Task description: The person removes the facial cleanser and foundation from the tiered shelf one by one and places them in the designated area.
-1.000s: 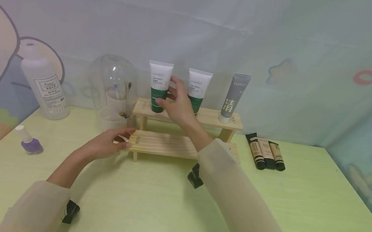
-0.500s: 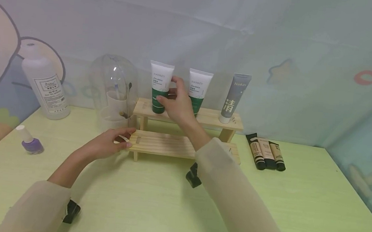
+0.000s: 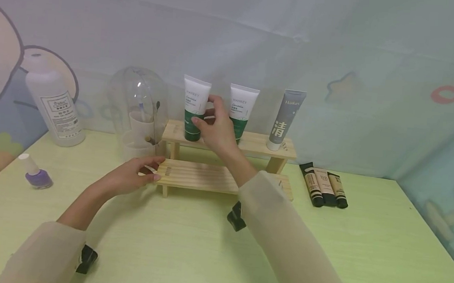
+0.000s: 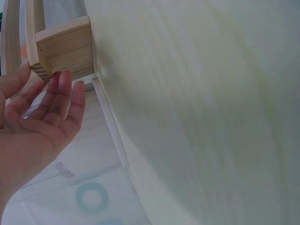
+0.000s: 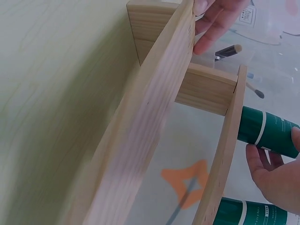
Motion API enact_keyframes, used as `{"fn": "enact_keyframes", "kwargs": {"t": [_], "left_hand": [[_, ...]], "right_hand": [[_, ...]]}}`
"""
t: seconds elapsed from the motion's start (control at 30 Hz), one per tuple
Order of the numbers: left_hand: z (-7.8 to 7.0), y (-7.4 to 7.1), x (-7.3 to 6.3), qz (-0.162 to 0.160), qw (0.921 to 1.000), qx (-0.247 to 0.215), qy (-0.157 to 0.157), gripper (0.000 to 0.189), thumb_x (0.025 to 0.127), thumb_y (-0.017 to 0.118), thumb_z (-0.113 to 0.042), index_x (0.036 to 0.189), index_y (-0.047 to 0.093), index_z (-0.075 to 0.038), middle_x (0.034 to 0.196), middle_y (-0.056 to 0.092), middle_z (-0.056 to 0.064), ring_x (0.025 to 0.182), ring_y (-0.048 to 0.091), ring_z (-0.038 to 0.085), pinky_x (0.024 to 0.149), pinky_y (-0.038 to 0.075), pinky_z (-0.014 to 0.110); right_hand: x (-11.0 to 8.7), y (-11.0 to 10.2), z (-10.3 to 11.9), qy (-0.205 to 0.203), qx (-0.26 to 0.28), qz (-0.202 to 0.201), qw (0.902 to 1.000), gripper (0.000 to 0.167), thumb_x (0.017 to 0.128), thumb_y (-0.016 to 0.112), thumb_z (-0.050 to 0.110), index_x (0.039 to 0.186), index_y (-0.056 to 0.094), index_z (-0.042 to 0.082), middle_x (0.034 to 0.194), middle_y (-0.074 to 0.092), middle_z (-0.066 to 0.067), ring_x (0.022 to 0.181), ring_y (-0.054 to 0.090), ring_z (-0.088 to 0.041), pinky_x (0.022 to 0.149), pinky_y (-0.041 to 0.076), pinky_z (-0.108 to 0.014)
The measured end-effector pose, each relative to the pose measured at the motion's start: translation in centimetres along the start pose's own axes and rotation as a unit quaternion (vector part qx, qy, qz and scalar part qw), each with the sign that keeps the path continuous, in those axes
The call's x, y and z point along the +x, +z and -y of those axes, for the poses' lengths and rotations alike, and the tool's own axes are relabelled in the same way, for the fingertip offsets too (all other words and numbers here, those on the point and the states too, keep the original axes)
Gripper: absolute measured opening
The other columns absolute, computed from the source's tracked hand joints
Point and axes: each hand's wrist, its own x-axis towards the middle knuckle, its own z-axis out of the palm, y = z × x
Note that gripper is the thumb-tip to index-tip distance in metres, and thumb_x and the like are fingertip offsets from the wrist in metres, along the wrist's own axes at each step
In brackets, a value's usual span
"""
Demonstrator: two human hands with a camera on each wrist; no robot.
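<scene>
The right hand's grip (image 3: 219,130) is clamped on a white-and-green squeeze tube (image 3: 195,105) at the upper left of the pale wooden two-tier stand (image 3: 200,176); the left hand's grip (image 3: 130,176) pinches the stand's lower-left end. A slim grey tube (image 3: 286,119) stands at its upper right.

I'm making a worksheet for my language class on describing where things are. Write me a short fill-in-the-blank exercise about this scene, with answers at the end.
1. Counting the green-and-white tube that the right hand grips, ____ tubes line the upper tier.
2. The left hand touches the ____ end of the lower tier.
3. The rightmost tube on the upper tier has a ____ body.
4. The small white-capped bottle looks ____.

Missing words: three; left; grey; purple.
</scene>
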Motion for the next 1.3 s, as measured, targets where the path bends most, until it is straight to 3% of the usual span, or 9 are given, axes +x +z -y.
{"fn": "enact_keyframes", "kwargs": {"t": [0.4, 0.87, 1.3], "left_hand": [[-0.1, 0.1, 0.0, -0.003, 1.0000, 0.002, -0.001, 0.049, 0.092, 0.052, -0.005, 0.133, 0.033, 0.015, 0.118, 0.047, 0.030, 0.106, 0.049, 0.040, 0.085, 0.043, 0.044], [-0.1, 0.2, 0.0, -0.008, 1.0000, 0.001, -0.003, 0.048, 0.092, 0.052, -0.003, 0.132, 0.033, 0.015, 0.117, 0.047, 0.030, 0.104, 0.050, 0.040, 0.084, 0.044, 0.043], [-0.2, 0.1, -0.1, -0.006, 0.9999, 0.001, -0.009, 0.048, 0.092, 0.051, -0.004, 0.134, 0.033, 0.013, 0.120, 0.045, 0.030, 0.108, 0.048, 0.040, 0.084, 0.044, 0.044]], "right_hand": [[-1.4, -0.6, -0.1, -0.009, 0.013, 0.013, 0.9998, 0.049, 0.088, 0.062, 0.012, 0.129, 0.038, 0.021, 0.107, 0.056, -0.007, 0.095, 0.056, -0.020, 0.077, 0.048, -0.034], [-2.5, -2.1, -0.7, -0.008, 0.105, 0.041, 0.9936, 0.050, 0.086, 0.061, 0.001, 0.128, 0.039, 0.017, 0.105, 0.055, -0.013, 0.091, 0.056, -0.026, 0.075, 0.051, -0.039], [-3.6, -4.0, -1.6, -0.022, 0.106, 0.090, 0.9901, 0.049, 0.086, 0.058, -0.003, 0.129, 0.038, 0.011, 0.107, 0.057, -0.017, 0.091, 0.059, -0.028, 0.074, 0.051, -0.042]]}}
